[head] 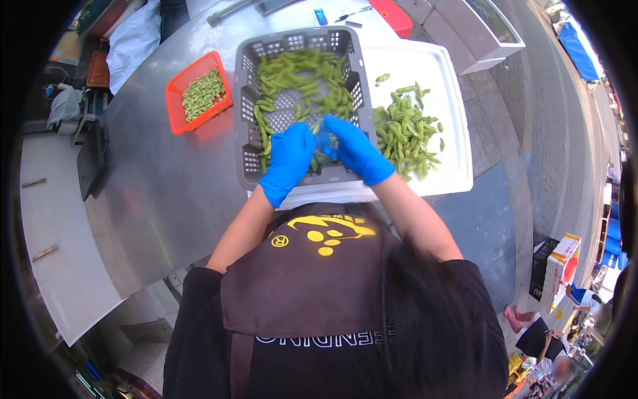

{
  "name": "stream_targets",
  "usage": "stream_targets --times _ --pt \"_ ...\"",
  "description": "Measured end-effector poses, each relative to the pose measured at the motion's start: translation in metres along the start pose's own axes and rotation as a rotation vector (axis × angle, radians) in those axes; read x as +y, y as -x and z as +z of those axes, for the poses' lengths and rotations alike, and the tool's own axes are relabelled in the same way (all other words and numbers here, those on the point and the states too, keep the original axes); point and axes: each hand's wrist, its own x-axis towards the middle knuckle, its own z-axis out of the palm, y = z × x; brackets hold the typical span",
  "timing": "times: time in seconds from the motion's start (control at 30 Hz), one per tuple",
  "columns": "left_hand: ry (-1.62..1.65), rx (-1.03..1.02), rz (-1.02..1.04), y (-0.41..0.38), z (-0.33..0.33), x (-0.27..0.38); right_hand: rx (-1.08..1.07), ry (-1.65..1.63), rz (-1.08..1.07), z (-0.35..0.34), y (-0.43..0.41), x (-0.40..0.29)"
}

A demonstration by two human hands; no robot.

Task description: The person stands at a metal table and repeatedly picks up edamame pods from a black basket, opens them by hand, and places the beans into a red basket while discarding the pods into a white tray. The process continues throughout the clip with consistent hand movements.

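Note:
Both of my hands wear blue gloves and meet over the near part of a grey plastic crate [366, 99] of green soybean pods [299, 75]. My left hand [290, 154] has its fingers curled in, with a green pod [315, 128] showing at its fingertips. Close beside it, my right hand [355, 147] points its motion-blurred fingers at the same spot; its grip is unclear. An orange-red plastic basket [175, 112] of shelled beans [203, 96] stands left of the crate. Right of the crate, a heap of pods [406, 129] lies on a white foam tray [456, 164].
Everything stands on a metal table [164, 199]. A blue packet [320, 17], a pen [353, 14] and a red object [394, 19] lie at its far side. White foam boxes [458, 35] stand beyond the tray. People [543, 344] are on the paved street at right.

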Motion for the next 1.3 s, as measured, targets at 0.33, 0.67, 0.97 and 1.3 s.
stream_targets --times 0.33,0.67,0.97,1.3 --pt "0.498 0.017 -0.202 0.007 0.007 -0.006 -0.071 0.411 -0.043 -0.009 -0.003 0.004" --pt "0.237 0.129 0.21 -0.029 -0.017 0.057 0.017 0.13 0.119 -0.012 -0.006 0.009" --pt "-0.371 0.027 -0.275 -0.056 0.004 -0.041 0.117 0.09 0.189 -0.011 -0.004 0.004" --pt "-0.242 0.059 -0.196 -0.05 0.021 -0.071 0.196 0.098 0.233 -0.013 -0.009 0.005"
